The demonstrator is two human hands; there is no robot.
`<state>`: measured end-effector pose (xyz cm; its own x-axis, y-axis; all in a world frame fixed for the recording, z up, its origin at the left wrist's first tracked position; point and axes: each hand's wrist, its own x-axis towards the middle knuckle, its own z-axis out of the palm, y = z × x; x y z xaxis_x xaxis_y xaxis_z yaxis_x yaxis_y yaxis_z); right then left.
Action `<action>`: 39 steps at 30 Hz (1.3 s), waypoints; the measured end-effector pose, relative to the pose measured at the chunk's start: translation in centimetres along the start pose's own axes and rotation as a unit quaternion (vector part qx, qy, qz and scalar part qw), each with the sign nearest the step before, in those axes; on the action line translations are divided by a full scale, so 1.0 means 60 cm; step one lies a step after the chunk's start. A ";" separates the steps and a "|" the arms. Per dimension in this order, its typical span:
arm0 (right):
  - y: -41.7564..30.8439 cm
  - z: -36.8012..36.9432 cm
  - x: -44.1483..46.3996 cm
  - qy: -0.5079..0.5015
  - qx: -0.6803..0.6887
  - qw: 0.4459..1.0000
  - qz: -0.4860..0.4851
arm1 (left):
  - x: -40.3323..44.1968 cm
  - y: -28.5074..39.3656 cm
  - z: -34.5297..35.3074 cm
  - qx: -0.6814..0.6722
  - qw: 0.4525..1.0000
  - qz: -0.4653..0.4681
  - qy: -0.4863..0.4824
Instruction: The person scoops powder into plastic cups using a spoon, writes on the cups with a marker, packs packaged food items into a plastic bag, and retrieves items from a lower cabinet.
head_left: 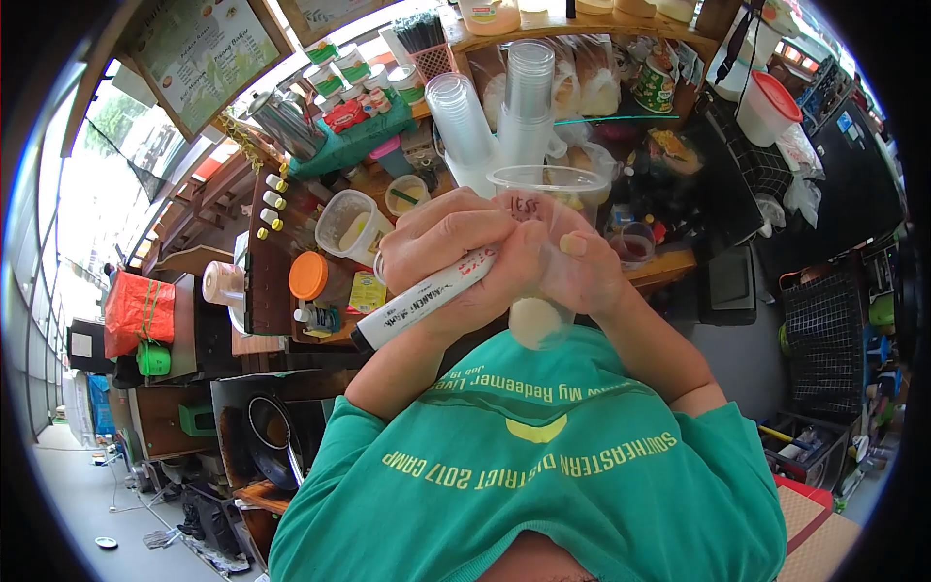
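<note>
My left hand [448, 242] is closed around a white permanent marker [427, 299]. Its dark end points down and left, and its other end is hidden at my fingers, close against the cup. In my right hand [585, 260] is a clear plastic cup [548, 182], its wide rim up and its rounded bottom showing pale below my fingers. Dark handwriting shows on the cup's side just under the rim. Both hands meet in front of my green shirt [543, 466]. Behind the cup stand two tall stacks of clear cups [461, 121].
On the counter are an open white tub [351, 225], a jar with an orange lid [308, 275] and a small container with a green utensil [405, 194]. Several cans [351, 66] stand farther back. A pan [274, 432] lies at lower left; a red-lidded container [768, 112] stands at right.
</note>
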<state>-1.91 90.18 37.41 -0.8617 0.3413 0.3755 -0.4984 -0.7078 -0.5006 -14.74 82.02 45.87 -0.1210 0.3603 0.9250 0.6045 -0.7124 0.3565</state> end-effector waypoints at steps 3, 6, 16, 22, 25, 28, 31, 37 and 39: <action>0.003 0.002 -0.003 0.013 -0.010 1.000 0.001 | 0.002 0.011 -0.001 0.037 0.999 -0.011 0.000; -0.002 0.012 -0.004 0.029 -0.013 0.999 -0.003 | 0.002 0.012 -0.001 0.050 0.998 -0.021 -0.018; -0.028 -0.084 -0.038 0.155 -0.204 0.965 -0.058 | -0.058 -0.008 -0.065 -0.033 0.981 -0.185 0.046; 0.038 -0.234 -0.089 0.298 -0.299 0.904 -0.070 | -0.170 -0.040 -0.119 0.035 0.952 -0.302 0.041; 0.107 -0.282 -0.076 0.254 -0.331 0.898 -0.138 | -0.203 -0.016 -0.139 0.034 0.920 -0.388 0.031; 0.149 -0.306 -0.058 0.269 -0.429 0.847 -0.162 | -0.240 -0.010 -0.173 0.053 0.905 -0.422 0.022; 0.144 -0.296 -0.062 0.279 -0.612 0.739 -0.025 | -0.262 -0.007 -0.203 0.053 0.902 -0.427 0.015; 0.116 -0.282 -0.106 0.289 -0.781 0.550 0.056 | -0.286 -0.002 -0.257 0.073 0.887 -0.456 0.025; 0.061 -0.247 -0.101 0.267 -0.787 0.548 0.096 | -0.291 0.003 -0.275 0.073 0.889 -0.451 0.032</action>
<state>0.06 94.68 21.75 -0.6079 0.7838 0.1271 0.5030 0.5040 -0.7022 -25.50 65.68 31.93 -0.6507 0.7067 0.2779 0.3334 -0.0629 0.9407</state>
